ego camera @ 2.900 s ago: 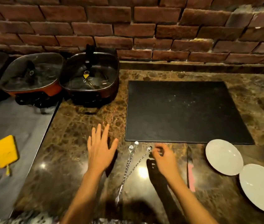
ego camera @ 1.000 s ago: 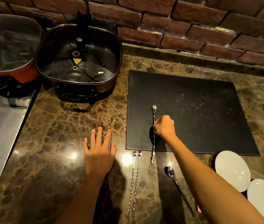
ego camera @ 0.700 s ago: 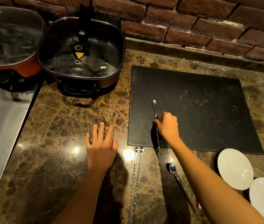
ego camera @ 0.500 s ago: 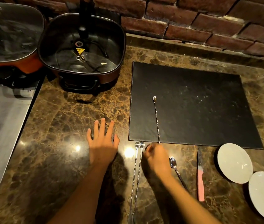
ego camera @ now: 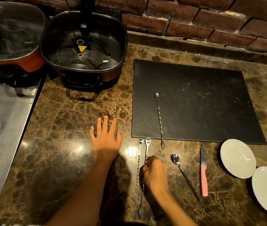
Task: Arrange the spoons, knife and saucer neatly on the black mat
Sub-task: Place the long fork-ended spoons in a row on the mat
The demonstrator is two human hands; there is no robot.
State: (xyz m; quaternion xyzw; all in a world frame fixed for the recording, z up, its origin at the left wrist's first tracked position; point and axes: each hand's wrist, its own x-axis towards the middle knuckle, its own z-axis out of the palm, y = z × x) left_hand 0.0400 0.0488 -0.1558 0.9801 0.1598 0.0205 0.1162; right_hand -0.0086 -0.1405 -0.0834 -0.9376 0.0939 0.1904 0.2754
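One twisted spoon (ego camera: pixel 159 119) lies on the black mat (ego camera: pixel 211 103) near its left edge, its tail overhanging the front edge. On the worktop (ego camera: pixel 74 128) remain two long spoons (ego camera: pixel 137 176), short spoon (ego camera: pixel 184 175), knife (ego camera: pixel 203 173), saucers (ego camera: pixel 237 158). Right hand (ego camera: pixel 155 173) pinches one long spoon; left hand (ego camera: pixel 105 141) rests flat, holding nothing.

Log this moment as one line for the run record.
right hand: gripping second twisted steel bar spoon | left hand: flat on marble counter | black rectangular mat: one twisted spoon

- You're at a kitchen or restaurant counter: brown marble countertop (ego camera: pixel 74 111), brick wall (ego camera: pixel 194 22) behind.
- Two electric hotpots (ego camera: pixel 83 46) stand beside a steel surface (ego camera: pixel 2 119).
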